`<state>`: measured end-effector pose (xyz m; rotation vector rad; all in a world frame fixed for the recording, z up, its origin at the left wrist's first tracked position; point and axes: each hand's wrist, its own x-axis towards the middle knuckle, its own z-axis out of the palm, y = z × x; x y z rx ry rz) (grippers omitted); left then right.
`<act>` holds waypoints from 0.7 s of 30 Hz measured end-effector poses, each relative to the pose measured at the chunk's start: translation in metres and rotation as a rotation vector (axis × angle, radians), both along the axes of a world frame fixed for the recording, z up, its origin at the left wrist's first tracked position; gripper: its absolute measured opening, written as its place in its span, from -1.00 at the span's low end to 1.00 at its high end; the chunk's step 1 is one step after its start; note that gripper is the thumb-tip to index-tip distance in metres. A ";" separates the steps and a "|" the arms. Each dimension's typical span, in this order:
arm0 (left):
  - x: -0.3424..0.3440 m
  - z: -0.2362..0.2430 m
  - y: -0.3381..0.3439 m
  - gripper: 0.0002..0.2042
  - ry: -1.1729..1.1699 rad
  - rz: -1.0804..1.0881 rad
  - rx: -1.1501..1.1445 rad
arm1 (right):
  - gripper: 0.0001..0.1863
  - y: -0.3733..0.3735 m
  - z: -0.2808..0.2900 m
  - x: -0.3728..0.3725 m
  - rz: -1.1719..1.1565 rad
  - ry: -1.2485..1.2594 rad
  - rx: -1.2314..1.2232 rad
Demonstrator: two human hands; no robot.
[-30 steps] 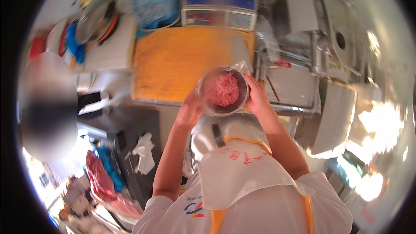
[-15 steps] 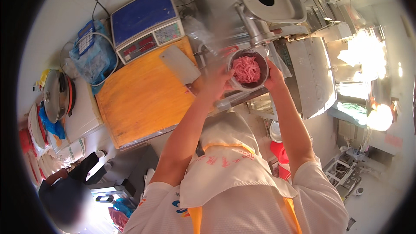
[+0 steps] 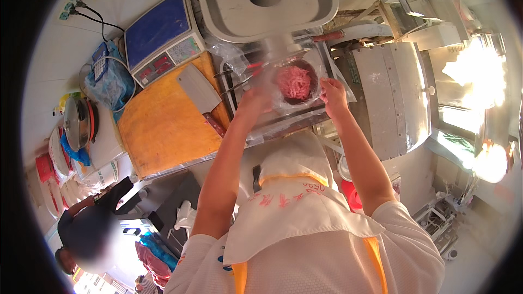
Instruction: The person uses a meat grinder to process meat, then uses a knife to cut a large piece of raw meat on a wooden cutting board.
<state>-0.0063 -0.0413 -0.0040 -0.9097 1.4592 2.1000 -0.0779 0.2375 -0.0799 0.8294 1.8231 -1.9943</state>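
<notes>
Pink minced meat (image 3: 294, 81) lies in a dark round bowl lined with a clear plastic bag (image 3: 289, 103), over a steel tray (image 3: 272, 124) below the grinder's neck (image 3: 280, 48). My right hand (image 3: 333, 92) pinches the bag's edge at the bowl's right side. My left hand (image 3: 254, 100) is at the bowl's left, its fingers blurred by a haze, so their grip is unclear. A cleaver (image 3: 193, 88) with a reddish handle lies on the yellow cutting board (image 3: 152, 130), left of that hand.
The grinder's wide feed pan (image 3: 229, 24) rises at top. A scale (image 3: 158, 30), calculator (image 3: 100, 57) and lidded pan (image 3: 76, 122) stand left. A steel machine (image 3: 381, 98) is right. Another person in dark clothes (image 3: 81, 228) is at lower left, near a dark cabinet.
I have turned rightward to the grinder. The bowl of meat has moved away from me, from beside the board to below the grinder's neck. My hands have moved apart.
</notes>
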 end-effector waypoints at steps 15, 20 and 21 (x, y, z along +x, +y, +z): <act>-0.033 -0.002 0.025 -0.83 0.362 0.628 0.029 | -0.80 -0.014 0.083 -0.065 0.215 0.159 -0.328; 0.042 0.008 0.027 -0.81 0.401 0.473 -0.214 | -0.84 0.028 0.104 -0.011 0.308 0.101 -0.332; 0.047 0.017 0.033 -0.80 0.427 0.447 -0.305 | -0.81 0.029 0.103 -0.007 0.391 0.270 0.002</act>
